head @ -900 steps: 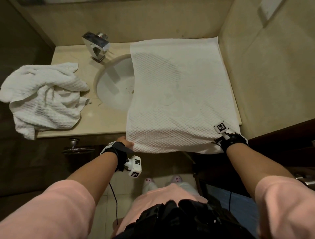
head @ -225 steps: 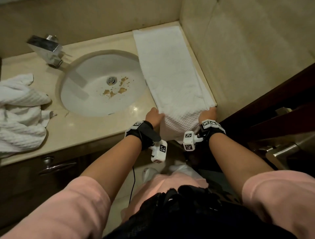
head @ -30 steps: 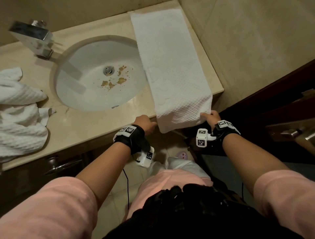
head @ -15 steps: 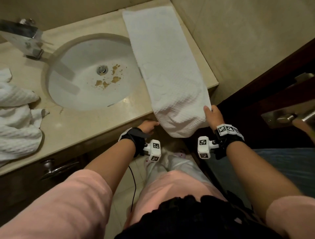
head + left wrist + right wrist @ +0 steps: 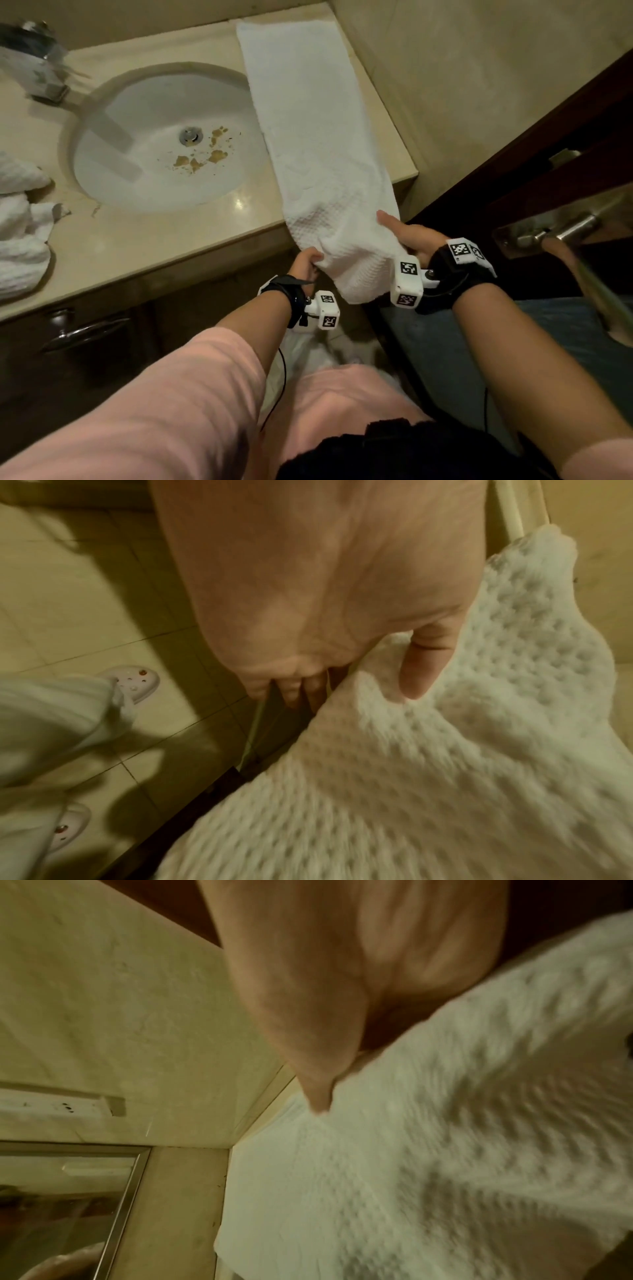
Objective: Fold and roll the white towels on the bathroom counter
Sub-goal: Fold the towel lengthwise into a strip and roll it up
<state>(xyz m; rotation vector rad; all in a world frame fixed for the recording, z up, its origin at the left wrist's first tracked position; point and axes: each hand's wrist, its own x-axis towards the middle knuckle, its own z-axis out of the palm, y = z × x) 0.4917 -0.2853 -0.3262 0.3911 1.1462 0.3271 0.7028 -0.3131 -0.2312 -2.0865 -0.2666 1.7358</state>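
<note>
A white waffle towel (image 5: pixel 308 137), folded into a long strip, lies on the counter (image 5: pixel 154 240) right of the sink, its near end hanging over the front edge. My left hand (image 5: pixel 306 263) pinches the left side of that hanging end; in the left wrist view the thumb presses into the towel (image 5: pixel 445 750) with the fingers underneath. My right hand (image 5: pixel 407 236) holds the right side, thumb on top and fingers hidden under the cloth. The right wrist view shows the towel (image 5: pixel 411 1150) blurred, running toward the back wall. A second white towel (image 5: pixel 20 222) lies crumpled at the counter's left end.
The oval sink (image 5: pixel 164 137) holds brown debris near the drain, with the chrome tap (image 5: pixel 30 65) behind it. A tiled wall (image 5: pixel 479 85) bounds the counter on the right. A dark door with a metal handle (image 5: pixel 555 229) stands at right. Cabinet handle (image 5: pixel 82 329) below.
Both hands have lifted and gathered the towel's hanging near end, which is now bunched between them. The view has shifted slightly left.
</note>
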